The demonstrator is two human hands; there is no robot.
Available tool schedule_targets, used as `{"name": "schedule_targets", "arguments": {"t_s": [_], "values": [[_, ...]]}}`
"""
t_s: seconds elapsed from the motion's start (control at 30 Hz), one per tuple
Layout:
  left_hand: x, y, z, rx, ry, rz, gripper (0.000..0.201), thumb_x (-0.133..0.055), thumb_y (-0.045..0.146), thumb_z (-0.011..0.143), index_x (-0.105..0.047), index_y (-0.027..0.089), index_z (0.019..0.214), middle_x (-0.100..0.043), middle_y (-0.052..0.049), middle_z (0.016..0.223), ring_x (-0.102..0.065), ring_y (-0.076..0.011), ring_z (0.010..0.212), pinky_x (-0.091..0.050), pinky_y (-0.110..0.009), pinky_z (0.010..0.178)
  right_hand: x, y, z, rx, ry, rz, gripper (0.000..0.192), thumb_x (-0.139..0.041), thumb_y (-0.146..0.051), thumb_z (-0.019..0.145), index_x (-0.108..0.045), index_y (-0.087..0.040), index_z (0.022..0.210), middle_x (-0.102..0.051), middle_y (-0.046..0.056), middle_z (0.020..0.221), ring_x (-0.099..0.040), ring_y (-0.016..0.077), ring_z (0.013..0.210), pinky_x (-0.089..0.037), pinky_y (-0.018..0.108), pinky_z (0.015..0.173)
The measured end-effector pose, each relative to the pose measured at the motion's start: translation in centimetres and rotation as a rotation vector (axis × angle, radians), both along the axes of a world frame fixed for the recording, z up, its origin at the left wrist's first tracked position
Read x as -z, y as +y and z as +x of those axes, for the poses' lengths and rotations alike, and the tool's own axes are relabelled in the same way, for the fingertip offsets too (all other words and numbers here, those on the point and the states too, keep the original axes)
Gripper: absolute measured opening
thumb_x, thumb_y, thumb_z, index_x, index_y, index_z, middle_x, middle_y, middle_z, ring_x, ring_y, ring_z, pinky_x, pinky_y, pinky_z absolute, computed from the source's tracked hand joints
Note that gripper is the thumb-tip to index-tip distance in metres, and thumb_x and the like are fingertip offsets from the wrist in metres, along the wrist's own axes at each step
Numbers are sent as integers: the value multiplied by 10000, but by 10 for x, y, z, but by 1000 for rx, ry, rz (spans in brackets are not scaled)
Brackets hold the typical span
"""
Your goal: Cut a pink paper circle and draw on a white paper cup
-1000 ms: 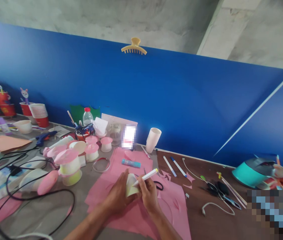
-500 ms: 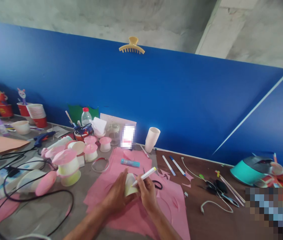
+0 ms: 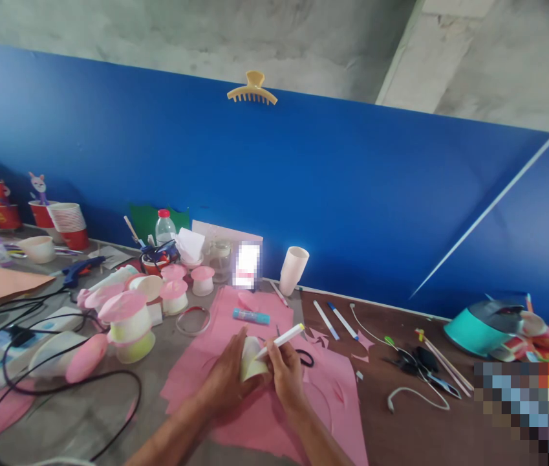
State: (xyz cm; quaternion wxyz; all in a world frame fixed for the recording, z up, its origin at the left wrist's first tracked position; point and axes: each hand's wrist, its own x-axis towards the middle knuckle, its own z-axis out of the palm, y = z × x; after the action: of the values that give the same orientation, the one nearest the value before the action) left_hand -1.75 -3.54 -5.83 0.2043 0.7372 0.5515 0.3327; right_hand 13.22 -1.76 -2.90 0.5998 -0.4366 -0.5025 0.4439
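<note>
My left hand (image 3: 228,369) is wrapped around a small pale paper cup (image 3: 249,353) with yellowish colouring on it. Between the fingers of my right hand (image 3: 284,366) is a white marker (image 3: 281,340) with a yellow end, its tip against or very near the cup's side. Both hands are over pink paper sheets (image 3: 327,414). Just right of my right hand, the black handle of what looks like scissors (image 3: 307,358) shows, the rest hidden. A blue glue stick (image 3: 251,316) lies on the pink paper beyond my hands.
Several pink-topped paper cups (image 3: 131,323) stand at left, near a black cable (image 3: 109,374) and a blue glue gun (image 3: 80,268). Two markers (image 3: 326,320) lie to the right. Behind are a glass jar (image 3: 220,262), a stack of white cups (image 3: 294,270) and a blue partition (image 3: 303,181).
The view has shifted very slightly, so everything sits a little further left. Both hands keep their hold on the cup and the marker, with hardly any movement.
</note>
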Motion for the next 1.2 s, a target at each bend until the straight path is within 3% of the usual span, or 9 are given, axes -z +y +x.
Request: {"name": "schedule_targets", "arguments": {"t_s": [0.23, 0.5, 0.8, 0.93, 1.07, 1.2], "values": [[1, -1, 0, 11, -1, -6, 857, -661, 380, 825, -299, 74, 1538, -437, -265, 1549, -455, -381, 1418, -424, -546, 1142, -7, -2, 2, 21, -51, -52, 516, -658, -661, 755, -512, -202, 571, -451, -35, 506, -378, 117, 490, -335, 258, 463], [5, 1, -1, -7, -45, 15, 866, -670, 448, 808, -316, 182, 1552, -492, -193, 1533, -505, -373, 1381, -460, -536, 1114, -3, -2, 0, -35, -21, -35, 466, -683, -614, 764, -522, -208, 604, -466, -43, 542, -399, 117, 515, -364, 244, 497], [0, -1, 0, 2, -35, -39, 890, -666, 469, 805, -318, 116, 1544, -434, -230, 1563, -433, -378, 1435, -401, -547, 1160, -9, -5, 3, -70, 39, -91, 438, -711, -572, 737, -514, -205, 602, -437, -52, 509, -370, 109, 486, -327, 253, 472], [-8, -3, 3, -7, -35, -85, 913, -666, 487, 800, -313, 95, 1545, -411, -246, 1570, -412, -386, 1447, -400, -546, 1161, -14, -6, 3, -17, 133, -178, 480, -719, -597, 719, -486, -211, 551, -427, -51, 480, -360, 102, 451, -327, 248, 448], [-11, -2, 3, -6, -46, -102, 923, -670, 466, 799, -302, 64, 1544, -403, -262, 1569, -425, -393, 1437, -400, -548, 1160, -8, -2, 2, 7, 225, -207, 498, -745, -635, 700, -520, -209, 573, -459, -50, 491, -386, 101, 456, -349, 236, 455], [-3, -1, 1, -7, -49, -74, 930, -685, 458, 791, -290, 104, 1555, -374, -232, 1595, -396, -370, 1460, -386, -519, 1177, 1, 2, 4, 54, 239, -189, 529, -696, -690, 753, -544, -203, 613, -457, -59, 499, -359, 85, 427, -297, 216, 417]]}}
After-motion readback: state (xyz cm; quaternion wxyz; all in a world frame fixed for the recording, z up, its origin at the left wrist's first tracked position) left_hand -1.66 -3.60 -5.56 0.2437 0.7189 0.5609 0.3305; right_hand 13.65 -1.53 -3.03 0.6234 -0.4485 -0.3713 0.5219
